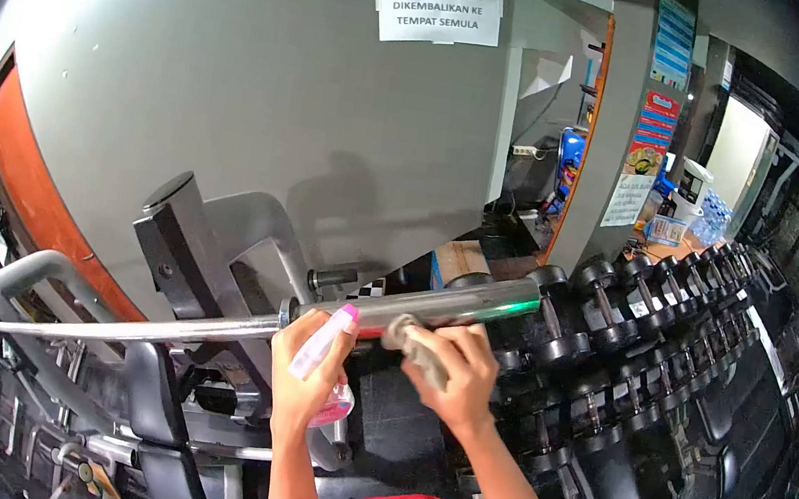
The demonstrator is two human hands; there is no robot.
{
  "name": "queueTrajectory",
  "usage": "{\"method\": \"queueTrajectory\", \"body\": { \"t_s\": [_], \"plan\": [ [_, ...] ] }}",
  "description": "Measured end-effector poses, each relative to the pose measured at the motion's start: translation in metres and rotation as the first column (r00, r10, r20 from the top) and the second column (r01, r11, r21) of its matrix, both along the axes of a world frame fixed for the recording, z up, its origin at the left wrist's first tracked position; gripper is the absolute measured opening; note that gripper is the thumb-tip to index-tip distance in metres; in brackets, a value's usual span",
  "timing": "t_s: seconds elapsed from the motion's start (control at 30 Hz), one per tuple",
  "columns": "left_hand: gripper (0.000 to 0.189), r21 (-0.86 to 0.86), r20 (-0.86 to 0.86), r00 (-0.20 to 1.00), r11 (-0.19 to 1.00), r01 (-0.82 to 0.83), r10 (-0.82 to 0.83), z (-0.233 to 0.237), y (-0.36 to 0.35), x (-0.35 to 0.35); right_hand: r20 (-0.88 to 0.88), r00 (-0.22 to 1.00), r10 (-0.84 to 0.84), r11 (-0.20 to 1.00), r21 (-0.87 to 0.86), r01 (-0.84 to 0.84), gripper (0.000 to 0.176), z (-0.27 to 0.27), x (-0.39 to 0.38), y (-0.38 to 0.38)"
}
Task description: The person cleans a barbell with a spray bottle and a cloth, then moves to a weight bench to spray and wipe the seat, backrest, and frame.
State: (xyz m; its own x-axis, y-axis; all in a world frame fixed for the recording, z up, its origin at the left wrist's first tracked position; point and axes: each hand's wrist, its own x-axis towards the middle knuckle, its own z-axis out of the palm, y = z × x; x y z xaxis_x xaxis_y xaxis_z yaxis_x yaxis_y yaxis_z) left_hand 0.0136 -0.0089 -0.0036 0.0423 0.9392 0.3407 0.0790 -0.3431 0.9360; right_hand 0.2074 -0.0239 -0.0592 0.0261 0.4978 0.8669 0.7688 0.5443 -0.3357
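A long steel barbell [157, 330] runs across in front of me, its thick shiny sleeve [473, 307] pointing right. My left hand [296, 382] is wrapped round a spray bottle [319, 348] with a pink and white top and pink liquid low down, close in front of the bar by the sleeve's collar. Just right of it, my right hand [463, 379] grips a greyish cloth [401, 333] at the lower side of the sleeve. That hand and the cloth are slightly blurred.
A rack of black dumbbells [604, 302] stretches away on the right in two rows. Black padded bench parts [154, 389] and a dark upright post [179, 251] stand left. Behind is a grey wall with a paper sign [440, 4]; a cardboard box [462, 261] lies on the floor.
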Motion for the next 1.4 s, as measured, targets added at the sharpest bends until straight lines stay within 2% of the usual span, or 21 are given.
{"method": "queueTrajectory", "body": {
  "t_s": [0.2, 0.23, 0.3, 0.37, 0.4, 0.57, 0.63, 0.73, 0.83, 0.93, 1.03, 1.13, 1.3, 1.37, 1.4],
  "plan": [
    [0.023, 0.137, 0.024, 0.997, 0.989, 0.063, -0.067, -0.007, 0.001, 0.01, -0.157, 0.975, -0.155, 0.984, 0.063, 0.167, 0.042, -0.016, 0.05, -0.003],
    [0.023, 0.16, 0.05, 0.996, 0.985, 0.069, -0.077, -0.009, 0.003, 0.014, -0.179, 0.976, -0.125, 0.988, 0.062, 0.138, 0.038, -0.016, 0.045, -0.002],
    [0.024, 0.196, 0.061, 0.992, 0.976, 0.094, -0.108, -0.008, 0.007, 0.021, -0.109, 0.994, -0.024, 0.993, 0.109, 0.036, 0.036, -0.011, 0.027, -0.001],
    [0.028, 0.138, 0.139, 0.98, 0.983, 0.121, -0.14, -0.003, 0.007, 0.032, -0.04, 0.998, 0.051, 0.997, 0.066, -0.048, 0.036, -0.01, 0.002, 0.004],
    [0.032, 0.11, 0.164, 0.971, 0.981, 0.158, -0.175, -0.008, 0.011, 0.033, -0.069, 0.994, 0.086, 0.994, 0.075, -0.081, 0.043, -0.012, -0.009, 0.007],
    [0.03, 0.014, 0.156, 0.977, 0.99, 0.142, -0.143, -0.007, 0.007, 0.031, 0.036, 0.999, -0.012, 0.983, 0.184, 0.005, 0.039, -0.035, 0.027, 0.019],
    [0.03, 0.053, 0.121, 0.984, 0.991, 0.122, -0.128, -0.008, 0.006, 0.032, -0.019, 0.996, -0.083, 0.985, 0.148, 0.085, 0.039, -0.03, 0.054, 0.011],
    [0.029, 0.072, 0.128, 0.986, 0.992, 0.101, -0.11, -0.012, 0.009, 0.034, -0.046, 0.988, -0.146, 0.97, 0.19, 0.153, 0.044, -0.028, 0.076, 0.01],
    [0.029, 0.04, 0.156, 0.983, 0.995, 0.091, -0.096, -0.012, 0.008, 0.036, -0.175, 0.984, -0.039, 0.99, 0.125, 0.062, 0.048, -0.015, 0.06, 0.005],
    [0.029, 0.099, 0.117, 0.988, 0.991, 0.092, -0.104, -0.016, 0.011, 0.033, -0.125, 0.991, 0.051, 0.998, 0.049, -0.045, 0.047, 0.007, 0.025, 0.002],
    [0.03, 0.061, 0.132, 0.986, 0.994, 0.093, -0.1, -0.009, 0.006, 0.035, -0.113, 0.991, 0.077, 0.996, -0.025, -0.08, 0.045, 0.019, 0.013, 0.0],
    [0.031, 0.093, 0.097, 0.99, 0.991, 0.092, -0.101, -0.011, 0.008, 0.033, -0.078, 0.996, 0.038, 0.992, -0.118, -0.047, 0.038, 0.029, 0.037, -0.006],
    [0.033, 0.098, 0.103, 0.99, 0.991, 0.086, -0.096, -0.013, 0.011, 0.034, -0.144, 0.97, -0.198, 0.968, -0.187, 0.17, 0.023, 0.048, 0.086, -0.011],
    [0.033, 0.111, 0.097, 0.991, 0.99, 0.084, -0.095, -0.015, 0.011, 0.034, -0.108, 0.975, -0.196, 0.964, -0.204, 0.172, 0.022, 0.059, 0.081, -0.007],
    [0.033, 0.135, 0.085, 0.992, 0.988, 0.078, -0.09, -0.016, 0.011, 0.034, -0.054, 0.989, -0.138, 0.972, -0.2, 0.125, 0.021, 0.067, 0.071, -0.003]
  ]
}}
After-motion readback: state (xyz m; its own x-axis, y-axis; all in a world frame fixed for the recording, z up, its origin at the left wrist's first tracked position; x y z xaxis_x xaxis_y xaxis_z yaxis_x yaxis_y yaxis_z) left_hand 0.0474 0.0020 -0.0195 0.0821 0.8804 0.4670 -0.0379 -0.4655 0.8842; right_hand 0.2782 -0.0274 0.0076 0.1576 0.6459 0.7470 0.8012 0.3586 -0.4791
